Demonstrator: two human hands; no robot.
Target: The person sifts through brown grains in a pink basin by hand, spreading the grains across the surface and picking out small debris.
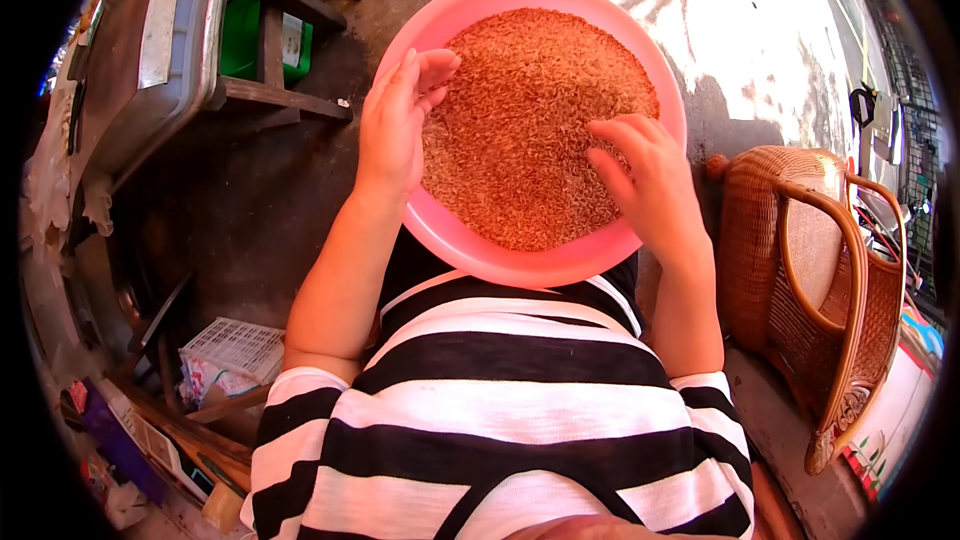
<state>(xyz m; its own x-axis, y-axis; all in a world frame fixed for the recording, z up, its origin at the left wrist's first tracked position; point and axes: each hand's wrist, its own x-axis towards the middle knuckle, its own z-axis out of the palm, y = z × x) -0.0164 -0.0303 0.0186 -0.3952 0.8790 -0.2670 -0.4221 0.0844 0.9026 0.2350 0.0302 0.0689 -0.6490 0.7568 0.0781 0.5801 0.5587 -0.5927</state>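
Note:
A round pink basin (480, 262) sits at my lap, holding a broad heap of small reddish-brown grains (530, 120). On the basin's left side, my left hand (395, 130) is at the rim, its bent fingers reaching inward over the grain with nothing visible in them. Over the right part of the heap is my right hand (650, 175). Its thumb and fingers are curved but apart, fingertips at or just above the grains. I cannot tell whether a few grains lie against those fingertips.
To the right stands a wicker chair (750, 240) with curved arms. A wooden frame (285, 95) with a green container (240, 40) is at upper left. A white plastic basket (235, 348) sits at lower left. Bright sunlight falls on the floor (720, 20) beyond the basin.

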